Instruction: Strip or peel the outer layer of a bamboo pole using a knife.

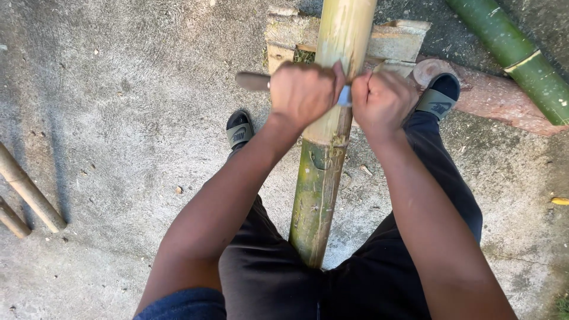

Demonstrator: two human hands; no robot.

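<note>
A concrete floor [118, 89] fills the view, seen from above by a person standing astride a long bamboo pole [323, 172]. The pole runs from between the person's legs up past the top edge, its near part green and its far part pale and stripped; the far end rests on a worn block of wood [400, 38]. A second, greener bamboo stalk [521, 56] lies at upper right, well apart, and two thin tan sticks [26, 189] lie at the left edge. The person's feet, in dark slide sandals [240, 127], stand either side of the pole. Both hands are clenched tight on a knife [255, 81] laid across the pole — the left hand [302, 92] fisted around the blade's far end, the right hand [382, 101] fisted around the handle, a sliver of grey metal showing between them.
</note>
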